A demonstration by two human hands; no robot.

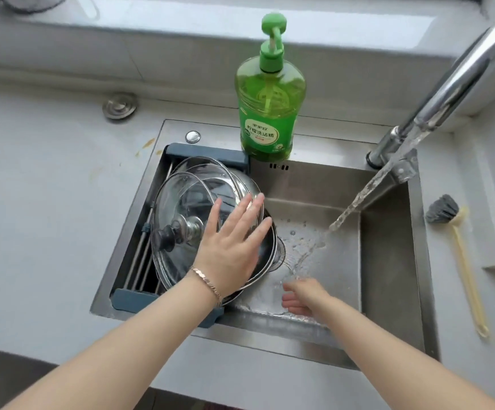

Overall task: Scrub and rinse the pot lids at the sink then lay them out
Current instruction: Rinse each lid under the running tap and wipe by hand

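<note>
Glass lids (199, 220) lie stacked on a rack (139, 255) spanning the left side of the sink (388, 261), the top one dome-up with its dark knob (167, 236) showing. The left hand (231, 244) rests flat and spread on that top lid, fingers extended, grasping nothing. The right hand (302, 294) hangs low in the basin, loosely uncurled and empty, just beside the running water from the faucet (435, 99). Wet glass with a metal rim will likely be slick, fairly heavy and breakable (a knock against steel could chip it), so the knob looks the safest hold, with the other hand steadying the rim.
</note>
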